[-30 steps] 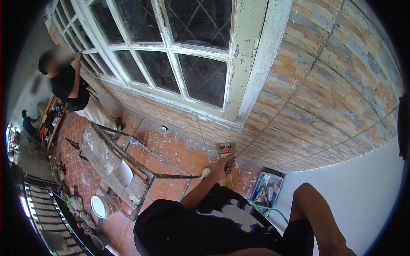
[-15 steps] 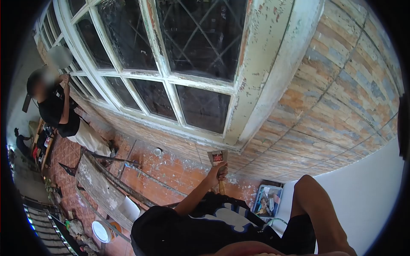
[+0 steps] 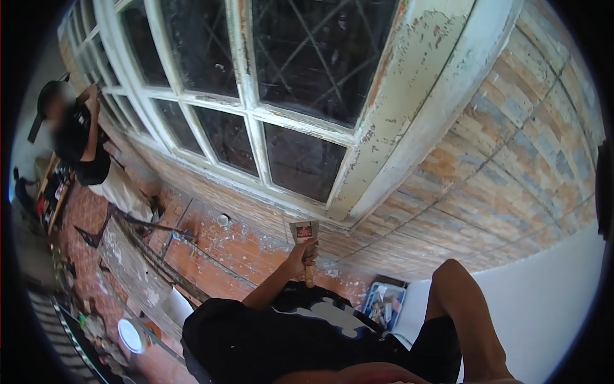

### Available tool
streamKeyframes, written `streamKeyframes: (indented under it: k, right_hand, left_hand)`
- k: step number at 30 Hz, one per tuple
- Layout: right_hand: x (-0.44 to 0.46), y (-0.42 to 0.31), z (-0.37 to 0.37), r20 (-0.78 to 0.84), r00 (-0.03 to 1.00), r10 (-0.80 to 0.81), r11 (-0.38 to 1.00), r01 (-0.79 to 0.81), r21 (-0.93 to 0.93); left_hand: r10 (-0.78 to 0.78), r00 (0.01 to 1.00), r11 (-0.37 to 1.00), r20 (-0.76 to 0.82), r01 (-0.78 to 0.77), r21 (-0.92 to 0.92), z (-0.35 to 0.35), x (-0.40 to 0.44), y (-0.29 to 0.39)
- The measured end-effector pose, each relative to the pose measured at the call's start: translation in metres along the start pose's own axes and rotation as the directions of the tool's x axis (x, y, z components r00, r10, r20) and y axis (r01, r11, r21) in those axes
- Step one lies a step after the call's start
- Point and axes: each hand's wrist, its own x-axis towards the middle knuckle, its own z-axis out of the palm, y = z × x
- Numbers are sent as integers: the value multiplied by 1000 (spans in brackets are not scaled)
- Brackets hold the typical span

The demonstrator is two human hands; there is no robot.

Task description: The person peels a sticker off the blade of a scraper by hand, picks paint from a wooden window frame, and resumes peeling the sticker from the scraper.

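Observation:
My left hand (image 3: 302,257) is closed around a wide scraper (image 3: 304,231). Its metal blade with a red and black label points up toward the foot of the wall, and the yellowish wooden handle sticks out below the fingers. Above it is a white-framed window (image 3: 256,115) with worn, flaking paint. My right arm is bent, with the elbow raised at the right, and its hand lies outside the picture.
A worn plank trestle (image 3: 131,262) stands at the left, with a white bucket (image 3: 132,335) beside it. Paint flakes litter the tiled floor (image 3: 217,246). A tool bin (image 3: 384,303) sits by the white wall. Another person (image 3: 86,147) in black stands at the window's far end.
The view has shifted, so the window looms larger. My left hand, still on the scraper, appears farther left. The other person's head and arms have shifted slightly.

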Motion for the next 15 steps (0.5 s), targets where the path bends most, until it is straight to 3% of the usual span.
streamKeyframes:
  k: [9, 14, 15]
  right_hand:
    - [-3, 9, -29, -58, 998, 12, 997, -8, 78]
    - [-27, 11, -64, -215, 976, 39, 983, 1, 186]
    - [-44, 13, -74, -304, 947, 104, 973, -34, 228]
  left_hand:
    - [-32, 995, 999, -98, 35, 36, 29, -8, -45]
    - [-11, 982, 1000, -187, 14, 15, 31, -15, -83]
    - [23, 958, 998, -286, -6, 63, 31, -15, -91]
